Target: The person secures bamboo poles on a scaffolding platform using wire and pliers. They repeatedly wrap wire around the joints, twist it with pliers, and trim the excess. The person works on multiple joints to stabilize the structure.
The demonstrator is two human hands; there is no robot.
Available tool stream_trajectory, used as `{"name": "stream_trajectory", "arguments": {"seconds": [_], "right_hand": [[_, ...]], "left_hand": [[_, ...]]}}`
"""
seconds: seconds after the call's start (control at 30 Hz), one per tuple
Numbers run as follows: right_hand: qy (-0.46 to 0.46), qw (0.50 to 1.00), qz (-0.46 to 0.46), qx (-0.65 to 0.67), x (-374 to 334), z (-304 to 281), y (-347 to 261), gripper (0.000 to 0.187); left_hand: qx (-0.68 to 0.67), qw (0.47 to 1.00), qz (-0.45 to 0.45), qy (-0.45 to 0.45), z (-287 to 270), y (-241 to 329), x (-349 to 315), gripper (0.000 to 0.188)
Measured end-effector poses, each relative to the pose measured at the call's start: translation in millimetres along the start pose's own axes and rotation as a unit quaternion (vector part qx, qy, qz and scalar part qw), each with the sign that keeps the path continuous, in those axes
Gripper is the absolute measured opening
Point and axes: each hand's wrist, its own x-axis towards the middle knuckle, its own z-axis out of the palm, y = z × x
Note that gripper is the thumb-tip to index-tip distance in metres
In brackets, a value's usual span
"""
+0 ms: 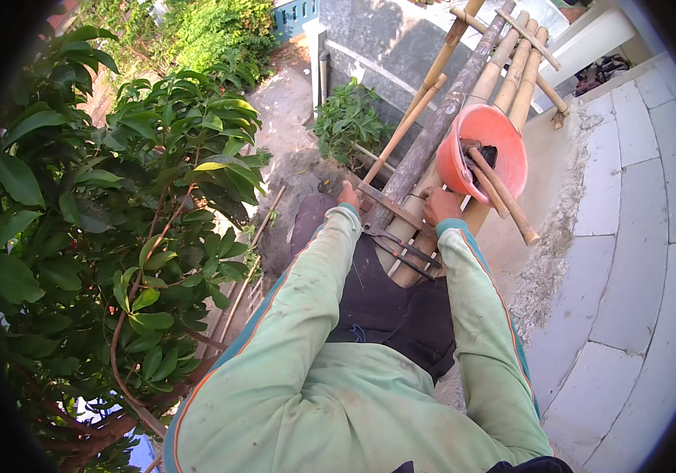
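My left hand (348, 195) is closed near the left end of a flat brown wooden strip (397, 208); what its fingers hold is hidden. My right hand (440, 206) is curled just above the strip's other end, beside the bucket, and its grip cannot be made out. The strip crosses a dark wooden pole (436, 130) and pale bamboo poles (521, 69). Below it, close to my lap, lie pincers (403, 252) with dark handles. A coral-red bucket (503, 130) rests tilted on the bamboo, with wooden tool handles (503, 193) sticking out of it.
Bamboo crosspieces (529, 39) join the poles at the far end. On the right runs a wall of pale blocks (622, 276) with rough mortar along its edge. A leafy tree (141, 197) fills the left side. Ground (283, 106) shows far below, beside a grey wall (377, 35).
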Motion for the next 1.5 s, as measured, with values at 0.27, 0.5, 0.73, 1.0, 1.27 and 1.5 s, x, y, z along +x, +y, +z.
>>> {"name": "stream_trajectory", "arguments": {"seconds": [0.27, 0.5, 0.73, 1.0, 1.27, 1.5], "right_hand": [[-0.044, 0.996, -0.029, 0.068, -14, 17, -16, 0.070], [0.010, 0.991, -0.010, 0.132, -17, 31, 17, 0.076], [0.022, 0.991, -0.017, 0.131, -18, 25, 1, 0.076], [0.031, 0.985, -0.026, 0.167, -11, 36, 3, 0.073], [0.001, 0.987, -0.005, 0.162, -11, 21, 6, 0.072], [-0.013, 0.982, 0.002, 0.188, -8, 24, 5, 0.072]], "left_hand": [[0.137, 0.990, -0.029, 0.027, -43, -32, 116, 0.077], [-0.085, 0.993, -0.056, -0.053, 18, -29, 44, 0.055], [-0.078, 0.994, -0.047, -0.053, 39, -4, 27, 0.047], [0.388, 0.849, 0.204, -0.295, 25, 25, 55, 0.044], [0.067, 0.919, -0.039, -0.386, 71, 46, 14, 0.069], [0.079, 0.856, -0.141, -0.491, 81, 60, 31, 0.071]]}}
